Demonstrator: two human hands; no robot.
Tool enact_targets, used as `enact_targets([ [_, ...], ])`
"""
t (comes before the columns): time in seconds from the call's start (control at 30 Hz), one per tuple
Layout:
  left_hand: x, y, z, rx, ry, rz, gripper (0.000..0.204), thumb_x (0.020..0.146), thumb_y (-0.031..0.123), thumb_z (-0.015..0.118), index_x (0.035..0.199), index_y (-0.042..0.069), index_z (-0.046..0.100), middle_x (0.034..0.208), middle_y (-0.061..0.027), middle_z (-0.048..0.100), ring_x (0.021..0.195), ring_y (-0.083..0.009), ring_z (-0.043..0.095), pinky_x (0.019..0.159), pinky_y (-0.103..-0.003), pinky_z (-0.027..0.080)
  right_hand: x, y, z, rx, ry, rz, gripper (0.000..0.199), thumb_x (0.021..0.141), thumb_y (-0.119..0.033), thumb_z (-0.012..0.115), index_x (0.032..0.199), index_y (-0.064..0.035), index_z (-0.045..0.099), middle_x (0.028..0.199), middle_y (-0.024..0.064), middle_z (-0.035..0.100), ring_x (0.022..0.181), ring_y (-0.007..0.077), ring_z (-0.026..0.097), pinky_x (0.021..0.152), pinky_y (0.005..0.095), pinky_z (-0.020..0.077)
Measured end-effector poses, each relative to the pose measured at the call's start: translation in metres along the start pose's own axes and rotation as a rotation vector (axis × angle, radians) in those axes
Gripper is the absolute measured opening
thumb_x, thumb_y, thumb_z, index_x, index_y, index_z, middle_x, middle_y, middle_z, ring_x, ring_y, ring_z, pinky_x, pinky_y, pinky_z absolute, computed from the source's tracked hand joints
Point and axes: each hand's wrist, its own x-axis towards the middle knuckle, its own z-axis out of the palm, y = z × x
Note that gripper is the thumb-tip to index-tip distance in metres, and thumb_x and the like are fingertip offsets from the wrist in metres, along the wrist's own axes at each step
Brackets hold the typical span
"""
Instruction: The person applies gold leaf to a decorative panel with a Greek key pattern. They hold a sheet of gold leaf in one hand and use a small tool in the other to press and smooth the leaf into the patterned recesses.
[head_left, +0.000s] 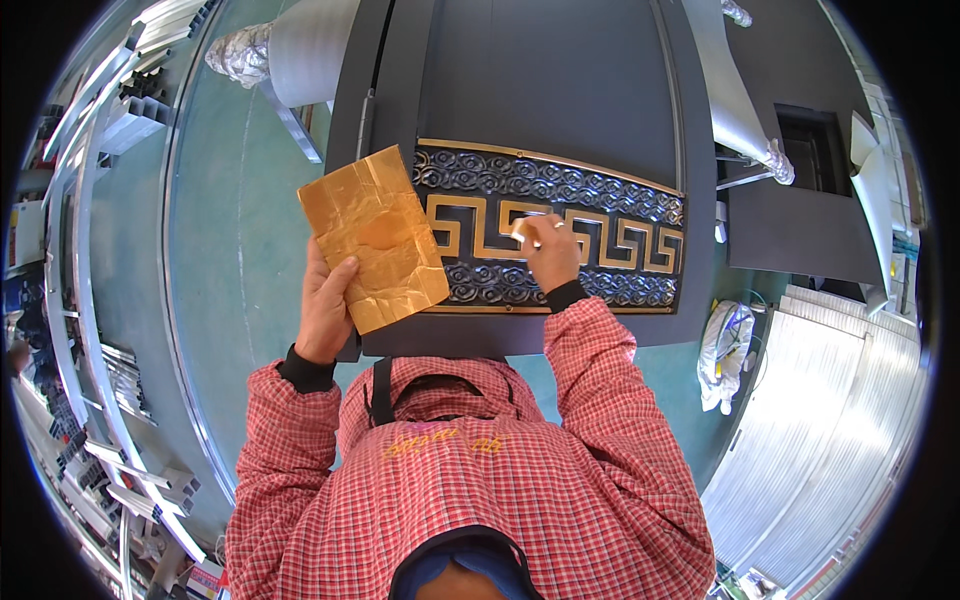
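Fingers of the right hand point(553, 258) are pinching a small pale piece point(520, 230) at the raised gold key-pattern metal band point(585, 214), seemingly gilding it, next needing even strokes, while the left hand point(327, 306) is clamping a creased gold rectangular sheet point(370, 205).

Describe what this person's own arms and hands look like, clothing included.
The left hand and right hand wear no gloves. Loose red-and-white checked fabric sleeves cover both arms, ending at snug, plain black fabric cuffs around the wrists. A pale band on a right-hand finger may be a ring; it is too small to be sure.
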Motion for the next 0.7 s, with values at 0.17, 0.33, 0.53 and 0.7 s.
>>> enact_targets([
  [0.17,0.002,0.0,-0.002,-0.008,-0.005,-0.018,0.053,0.094,-0.002,0.038,0.143,0.008,0.021,0.134,-0.0144,0.044,0.118,-0.0247,0.053,0.094,-0.037,0.051,0.0,0.0,-0.009,0.008,0.055,0.181,0.024,0.072,-0.007,0.068,0.096,-0.01,0.063,0.09,0.0086,0.061,0.087,0.0319,0.058,0.073,0.0417,0.049],
  [0.33,0.003,-0.002,-0.002,-0.007,-0.02,-0.011,0.052,0.094,-0.002,0.038,0.142,0.008,0.021,0.134,-0.014,0.044,0.118,-0.0247,0.053,0.094,-0.037,0.05,-0.026,-0.003,-0.006,0.008,-0.054,0.192,0.024,0.072,-0.009,0.068,0.096,-0.0097,0.063,0.087,0.0101,0.061,0.08,0.0309,0.061,0.066,0.0413,0.0501],
  [0.53,0.004,0.001,0.0,0.005,-0.033,-0.039,0.052,0.094,-0.001,0.038,0.143,0.008,0.021,0.134,-0.0141,0.044,0.118,-0.0248,0.053,0.094,-0.037,0.051,-0.022,-0.004,-0.014,0.117,0.042,0.239,0.021,0.073,-0.009,0.067,0.094,-0.0095,0.063,0.085,0.0092,0.061,0.078,0.031,0.061,0.066,0.0411,0.0498],
  [0.7,0.002,0.003,0.0,0.033,-0.033,-0.02,0.05,0.095,0.0,0.038,0.142,0.008,0.023,0.135,-0.0134,0.044,0.118,-0.0239,0.053,0.094,-0.038,0.051,-0.042,-0.003,-0.01,0.058,-0.017,0.245,0.023,0.07,-0.007,0.068,0.092,-0.0101,0.063,0.091,0.0078,0.06,0.084,0.0308,0.059,0.071,0.0415,0.05],
])
